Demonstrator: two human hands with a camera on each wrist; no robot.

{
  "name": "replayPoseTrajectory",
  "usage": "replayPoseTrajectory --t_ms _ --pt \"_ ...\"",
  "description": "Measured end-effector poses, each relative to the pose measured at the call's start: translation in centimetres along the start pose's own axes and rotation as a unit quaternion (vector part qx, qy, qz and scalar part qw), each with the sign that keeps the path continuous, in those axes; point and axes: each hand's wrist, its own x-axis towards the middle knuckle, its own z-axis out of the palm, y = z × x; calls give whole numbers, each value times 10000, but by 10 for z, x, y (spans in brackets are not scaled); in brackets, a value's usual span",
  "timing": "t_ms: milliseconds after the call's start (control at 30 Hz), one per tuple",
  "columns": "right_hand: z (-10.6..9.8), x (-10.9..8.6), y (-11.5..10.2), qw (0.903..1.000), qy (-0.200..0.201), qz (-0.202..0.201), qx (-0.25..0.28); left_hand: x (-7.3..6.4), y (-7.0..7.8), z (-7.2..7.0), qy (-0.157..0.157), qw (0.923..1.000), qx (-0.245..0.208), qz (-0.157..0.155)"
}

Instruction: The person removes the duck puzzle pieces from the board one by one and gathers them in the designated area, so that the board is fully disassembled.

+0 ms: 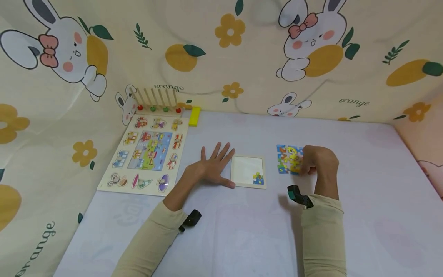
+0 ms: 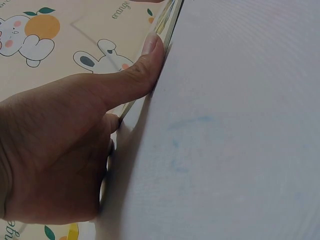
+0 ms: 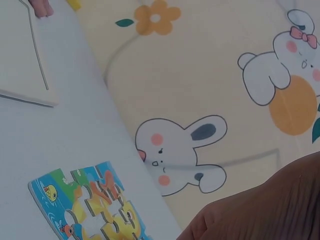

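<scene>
A small square puzzle tray (image 1: 243, 169) with a pale raised frame lies mid-table, one jigsaw piece (image 1: 258, 178) in its near right corner. My left hand (image 1: 212, 167) is spread at the tray's left side, fingers straight and thumb (image 2: 147, 62) against its edge. To the right lies a group of joined jigsaw pieces (image 1: 288, 158) with a yellow cartoon figure, gaps showing between some. My right hand (image 1: 320, 159) bends down over their right edge with curled fingers; their tips are hidden, and I cannot tell whether they pinch a piece.
Left of my left hand lies a large wooden picture board (image 1: 119, 173) with vehicle and toy shapes. Behind it stands a peg stand (image 1: 157, 111) with upright rods and red and green beads. A yellow block (image 1: 194, 116) sits beside them. A printed cloth backdrop (image 1: 249, 69) rises behind the table.
</scene>
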Motion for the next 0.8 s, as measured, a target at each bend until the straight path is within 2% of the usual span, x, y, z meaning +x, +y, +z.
replayPoseTrajectory --t_ms 200,467,600,800 --pt "-1 -1 -3 10000 -25 8 65 -1 0 0 8 10000 -48 -34" --pt "-3 -29 -14 9996 199 -155 149 -1 -1 -1 -2 9999 -149 20" --pt "-5 -39 -17 9982 259 -529 139 0 0 -1 -1 9999 -138 3" --pt "-8 -39 -24 9889 66 -1483 -79 1 0 -1 -19 10000 -13 -19"
